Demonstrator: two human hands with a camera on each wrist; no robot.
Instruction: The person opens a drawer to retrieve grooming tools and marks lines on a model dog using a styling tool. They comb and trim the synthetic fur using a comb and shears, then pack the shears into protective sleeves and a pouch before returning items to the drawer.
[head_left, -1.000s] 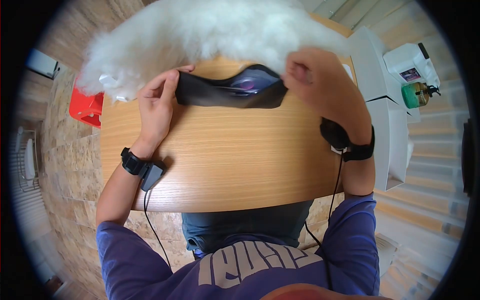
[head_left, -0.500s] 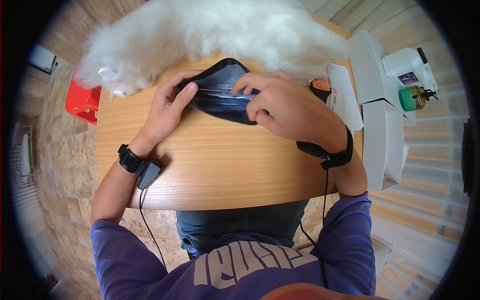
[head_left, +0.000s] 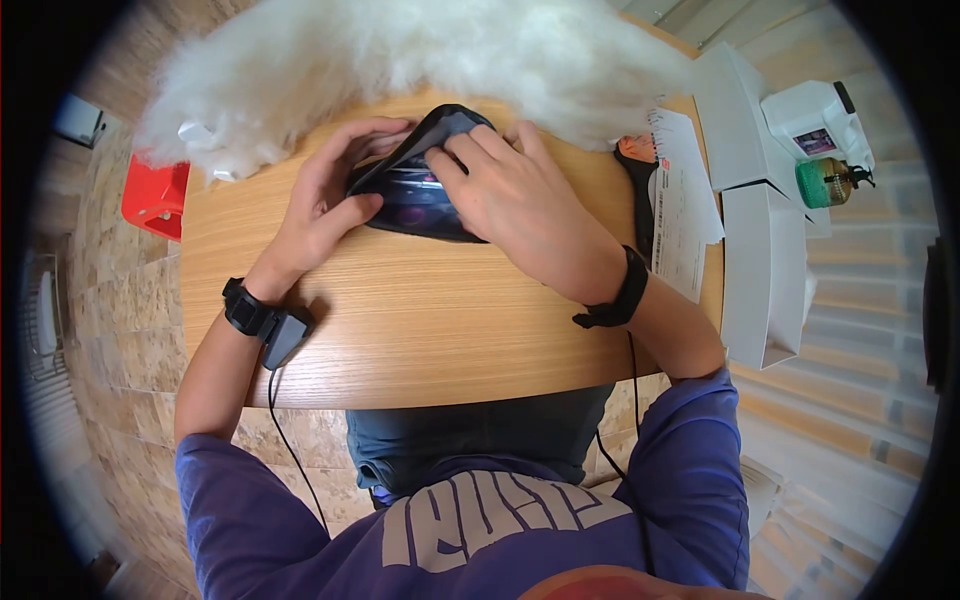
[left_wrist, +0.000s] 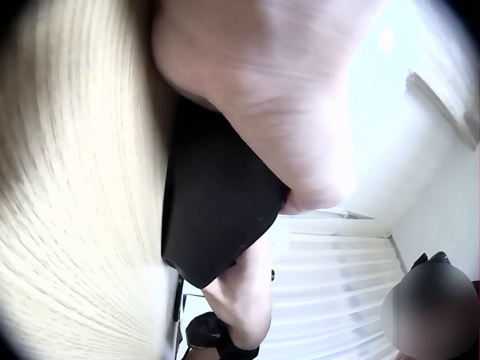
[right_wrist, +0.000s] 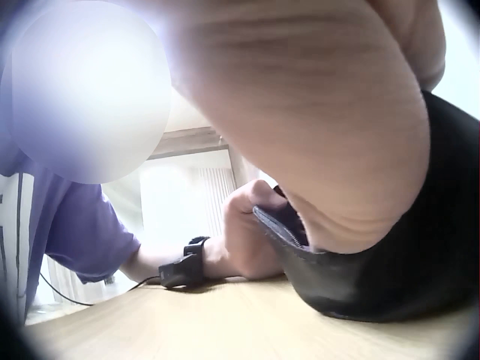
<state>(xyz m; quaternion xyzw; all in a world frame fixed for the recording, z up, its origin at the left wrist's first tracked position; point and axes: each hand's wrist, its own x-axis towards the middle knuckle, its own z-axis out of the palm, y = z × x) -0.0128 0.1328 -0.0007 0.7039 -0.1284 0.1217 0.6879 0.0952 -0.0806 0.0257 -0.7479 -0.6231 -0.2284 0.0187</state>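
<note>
A black zip pouch point(head_left: 420, 232) lies low over the table, its mouth spread wide and glossy, dark contents point(head_left: 410, 190) showing inside. My left hand point(head_left: 325, 195) grips the pouch's left end, thumb over the near rim and fingers behind. In the left wrist view that hand overlaps the smooth black side of the pouch point(left_wrist: 217, 195). My right hand point(head_left: 505, 185) reaches down into the mouth with bent fingers. Its fingertips are hidden inside, so I cannot tell whether they pinch anything. The right wrist view shows a zip along the pouch's edge point(right_wrist: 360, 289).
Fluffy white fibre point(head_left: 420, 60) covers the table's far side. To the right lie a spiral notepad point(head_left: 685, 200) and an orange-and-black object point(head_left: 637, 150). White boxes point(head_left: 760, 280), a white jug point(head_left: 820, 120) and a green bottle point(head_left: 825, 183) stand beyond. A red stool point(head_left: 155, 195) is left.
My right hand has left the pouch's right end and moved left into its mouth. The pouch has shifted left and its mouth now faces up. The left hand keeps its hold.
</note>
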